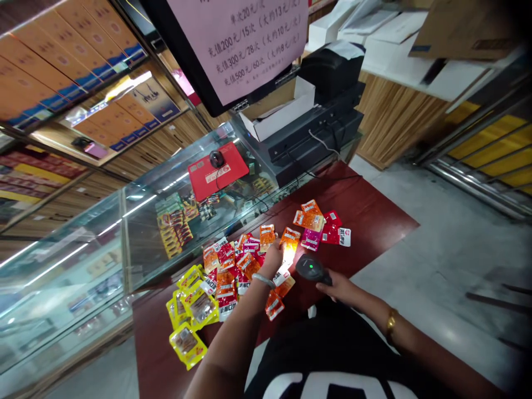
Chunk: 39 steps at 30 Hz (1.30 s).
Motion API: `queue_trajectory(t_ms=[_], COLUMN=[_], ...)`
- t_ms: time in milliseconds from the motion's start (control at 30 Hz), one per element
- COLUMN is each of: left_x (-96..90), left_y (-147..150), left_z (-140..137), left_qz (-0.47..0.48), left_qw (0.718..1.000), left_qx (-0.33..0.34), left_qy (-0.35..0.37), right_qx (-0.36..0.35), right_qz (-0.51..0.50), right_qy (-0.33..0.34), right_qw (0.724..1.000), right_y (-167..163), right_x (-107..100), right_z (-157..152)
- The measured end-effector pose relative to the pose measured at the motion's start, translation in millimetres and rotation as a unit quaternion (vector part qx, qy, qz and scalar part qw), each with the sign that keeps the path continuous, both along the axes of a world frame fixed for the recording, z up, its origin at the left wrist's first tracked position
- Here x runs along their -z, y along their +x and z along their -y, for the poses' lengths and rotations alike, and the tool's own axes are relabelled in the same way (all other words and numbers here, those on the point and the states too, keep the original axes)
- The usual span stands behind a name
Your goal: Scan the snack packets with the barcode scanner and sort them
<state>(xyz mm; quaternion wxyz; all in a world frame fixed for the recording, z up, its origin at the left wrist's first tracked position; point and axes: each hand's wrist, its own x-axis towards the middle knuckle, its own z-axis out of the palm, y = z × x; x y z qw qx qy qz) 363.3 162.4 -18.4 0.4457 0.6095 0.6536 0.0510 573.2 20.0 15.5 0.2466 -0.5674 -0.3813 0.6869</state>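
My right hand (336,287) is wrapped round the handle of a black barcode scanner (311,268) with a green light lit on top. Its bright beam falls on an orange snack packet (290,239), whose left edge my left hand (273,258) pinches. Left of that hand lies a heap of orange, red and pink packets (225,282), with several yellow packets (201,306) at its far end. A smaller group of orange, pink and red packets (311,217) lies to the right, beyond the scanner. Loose orange packets (274,306) rest below my left wrist.
The packets lie on a dark red tabletop (374,216). Behind it stands a glass display counter (141,221) bearing a red mouse pad (203,185), a black mouse (216,159) and a dark till (291,149). A screen with a pink price sheet (253,44) overhangs the counter.
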Motion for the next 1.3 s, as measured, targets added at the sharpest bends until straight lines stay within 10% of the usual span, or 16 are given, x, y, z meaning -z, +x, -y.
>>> queue_trajectory(t_ms=[233,667,1067,1300], left_x=[-33.1,-0.5,0.6,1.9], left_y=[-31,120,47,30], left_z=[-6,-83,-48,-27], left_qz=[-0.276,-0.191,-0.217,-0.225], left_qw=[0.944,0.908,0.912,0.943], left_qx=[0.102,0.321,0.328,0.22], left_qy=[0.149,0.191,0.114,0.108], right_qx=[-0.007,0.058,0.052,0.036], right_qz=[-0.028,0.027,0.02,0.0], right_qy=[-0.003,0.001,0.01,0.015], right_qw=[1.0,0.998,0.998,0.999], right_y=[-2,33,25,13], right_x=[9,22,28,26], right_z=[2,-2,-13,-21])
